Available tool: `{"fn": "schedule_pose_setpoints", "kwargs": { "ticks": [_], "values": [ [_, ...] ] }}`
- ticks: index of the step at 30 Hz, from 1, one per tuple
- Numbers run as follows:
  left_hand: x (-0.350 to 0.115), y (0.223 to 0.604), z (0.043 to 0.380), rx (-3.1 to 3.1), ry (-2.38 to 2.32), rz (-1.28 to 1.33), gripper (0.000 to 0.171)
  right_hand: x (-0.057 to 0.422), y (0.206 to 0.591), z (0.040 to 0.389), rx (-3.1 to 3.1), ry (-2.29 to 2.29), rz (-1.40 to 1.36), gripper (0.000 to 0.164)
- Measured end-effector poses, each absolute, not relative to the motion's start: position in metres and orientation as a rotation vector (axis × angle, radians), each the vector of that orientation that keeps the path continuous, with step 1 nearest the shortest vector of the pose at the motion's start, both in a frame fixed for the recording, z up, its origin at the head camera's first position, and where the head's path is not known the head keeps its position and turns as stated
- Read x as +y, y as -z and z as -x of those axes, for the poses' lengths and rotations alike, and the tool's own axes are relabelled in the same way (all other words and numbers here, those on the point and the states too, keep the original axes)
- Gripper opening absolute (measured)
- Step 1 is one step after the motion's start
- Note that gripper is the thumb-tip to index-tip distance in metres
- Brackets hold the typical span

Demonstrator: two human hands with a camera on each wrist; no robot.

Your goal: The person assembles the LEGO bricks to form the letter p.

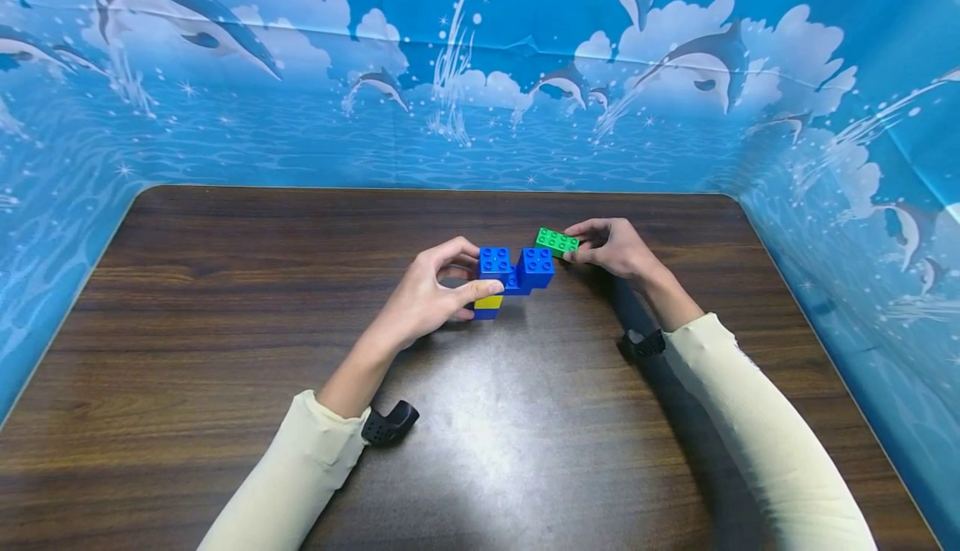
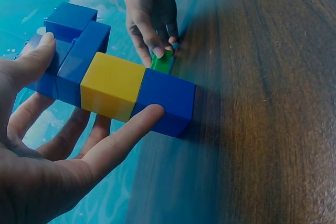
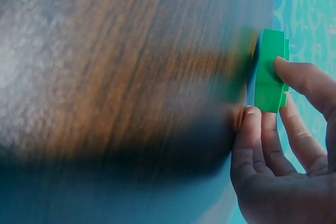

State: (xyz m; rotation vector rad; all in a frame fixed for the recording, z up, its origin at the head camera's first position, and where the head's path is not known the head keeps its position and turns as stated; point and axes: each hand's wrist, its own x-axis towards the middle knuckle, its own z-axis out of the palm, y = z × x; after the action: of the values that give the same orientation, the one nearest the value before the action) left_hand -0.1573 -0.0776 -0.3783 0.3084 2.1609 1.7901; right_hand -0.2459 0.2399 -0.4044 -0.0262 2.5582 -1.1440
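My left hand (image 1: 427,291) grips an upright stack of toy building bricks near the middle of the table, thumb against its upper part. The stack has a blue brick (image 2: 170,100) at the bottom, a yellow brick (image 2: 113,85) above it, then a longer blue brick (image 2: 84,66) reaching out to the right. Two blue bricks with studs up stand apart on top, one on the left (image 1: 494,261) and one on the right (image 1: 537,265). Just behind and to the right, my right hand (image 1: 618,249) pinches a green eight-stud brick (image 3: 269,72), studs up and close over the table.
The dark wood-grain table (image 1: 225,351) has rounded far corners. A blue curtain (image 1: 300,117) printed with dolphins surrounds its back and sides. Black bands (image 1: 390,424) sit at both wrists, by the pale sleeves.
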Motion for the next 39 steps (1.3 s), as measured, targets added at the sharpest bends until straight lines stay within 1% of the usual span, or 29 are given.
{"fn": "schedule_pose_setpoints", "kwargs": {
  "ticks": [9,18,23,32,39],
  "values": [
    [-0.077,0.381,0.157,2.159,-1.788,-0.303,0.034,0.241,0.396,0.241,2.487,1.248,0.022,0.042],
    [-0.077,0.382,0.156,2.153,-1.794,-0.311,0.034,0.243,0.37,0.237,2.562,1.269,0.121,0.044],
    [-0.077,0.383,0.156,2.153,-1.795,-0.311,0.034,0.242,0.356,0.233,2.555,1.341,0.125,0.045],
    [-0.077,0.385,0.155,2.152,-1.806,-0.322,0.034,0.232,0.335,0.223,2.56,1.379,0.184,0.044],
    [-0.077,0.384,0.155,2.154,-1.805,-0.312,0.032,0.22,0.319,0.21,2.618,1.358,0.273,0.039]
  ]
}}
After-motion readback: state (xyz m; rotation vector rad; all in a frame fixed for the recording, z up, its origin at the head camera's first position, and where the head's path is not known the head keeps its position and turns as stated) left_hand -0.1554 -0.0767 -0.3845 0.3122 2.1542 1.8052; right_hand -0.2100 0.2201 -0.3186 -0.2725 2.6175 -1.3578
